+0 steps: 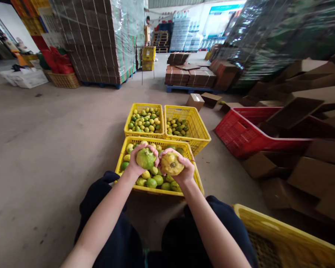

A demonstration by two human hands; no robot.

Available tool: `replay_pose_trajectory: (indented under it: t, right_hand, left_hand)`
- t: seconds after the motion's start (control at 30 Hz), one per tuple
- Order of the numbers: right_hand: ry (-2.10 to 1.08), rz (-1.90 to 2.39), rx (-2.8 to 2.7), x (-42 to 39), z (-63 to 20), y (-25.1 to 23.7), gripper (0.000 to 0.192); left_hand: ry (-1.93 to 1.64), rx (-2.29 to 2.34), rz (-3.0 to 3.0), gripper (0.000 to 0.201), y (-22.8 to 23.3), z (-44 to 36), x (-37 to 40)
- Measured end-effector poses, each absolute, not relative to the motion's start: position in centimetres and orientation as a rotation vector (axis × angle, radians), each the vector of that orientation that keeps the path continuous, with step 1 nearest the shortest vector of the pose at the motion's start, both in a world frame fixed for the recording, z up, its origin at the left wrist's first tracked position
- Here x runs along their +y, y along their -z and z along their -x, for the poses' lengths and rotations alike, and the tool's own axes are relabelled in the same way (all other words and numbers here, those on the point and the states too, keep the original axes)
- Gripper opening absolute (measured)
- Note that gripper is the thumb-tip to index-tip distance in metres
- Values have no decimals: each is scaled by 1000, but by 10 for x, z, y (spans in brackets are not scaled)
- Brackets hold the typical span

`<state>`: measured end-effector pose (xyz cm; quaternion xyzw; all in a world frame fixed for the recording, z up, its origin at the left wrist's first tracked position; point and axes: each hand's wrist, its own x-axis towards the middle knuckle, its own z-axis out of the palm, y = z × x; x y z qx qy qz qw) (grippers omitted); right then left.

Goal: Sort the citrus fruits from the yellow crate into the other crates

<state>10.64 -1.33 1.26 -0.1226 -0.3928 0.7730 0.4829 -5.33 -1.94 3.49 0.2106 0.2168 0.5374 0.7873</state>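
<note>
My left hand is wrapped round a green citrus fruit with bumpy skin. Held in my right hand is a yellow, knobbly citrus fruit, its stem end facing me. Both hands are side by side above the near yellow crate, which holds many green and yellow fruits. Beyond it, a back-left yellow crate is well filled with smaller-looking green and yellow fruit. The back-right yellow crate has fruit mostly towards its left side.
A red crate with cardboard in it stands at the right, among loose cardboard boxes. Another yellow crate is by my right knee. Flattened cartons lie on a blue pallet ahead; wrapped stacks rise at the left.
</note>
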Motion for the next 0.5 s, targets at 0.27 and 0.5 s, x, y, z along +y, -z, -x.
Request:
replay_pose_trajectory:
  t: [0.27, 0.5]
  right_hand:
    - [-1967, 531, -600, -5, -103, -8, 33]
    - [-1980, 581, -251, -2, -101, -9, 22]
  left_hand:
    - [-1221, 463, -93, 29, -36, 52, -15]
    - [-1325, 569, 211, 41, -25, 50, -3]
